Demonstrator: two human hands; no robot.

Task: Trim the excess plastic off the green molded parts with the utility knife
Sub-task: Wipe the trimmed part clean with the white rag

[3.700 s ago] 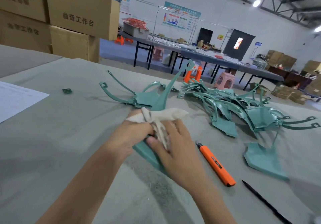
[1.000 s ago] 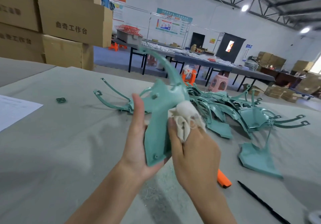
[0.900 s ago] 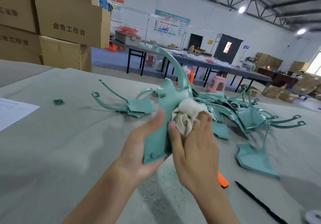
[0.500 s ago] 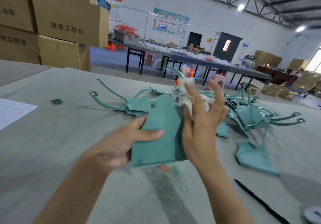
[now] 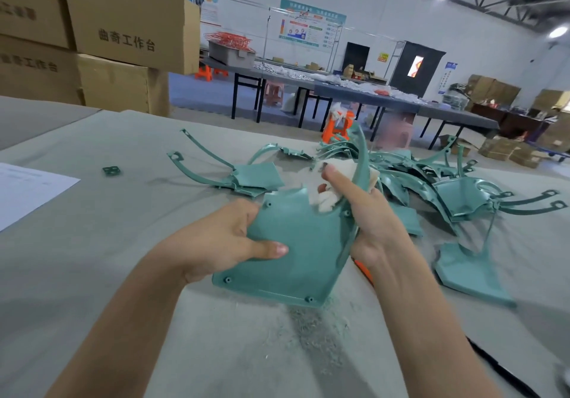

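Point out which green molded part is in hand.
The wide green part held up front: the left hand grips its left edge, the right hand presses a white cloth to it. The other green parts lie untouched on the table.

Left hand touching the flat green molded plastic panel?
Touching. Head view: the left hand grips the flat green molded plastic panel, thumb lying across its face, fingers curled round its left edge.
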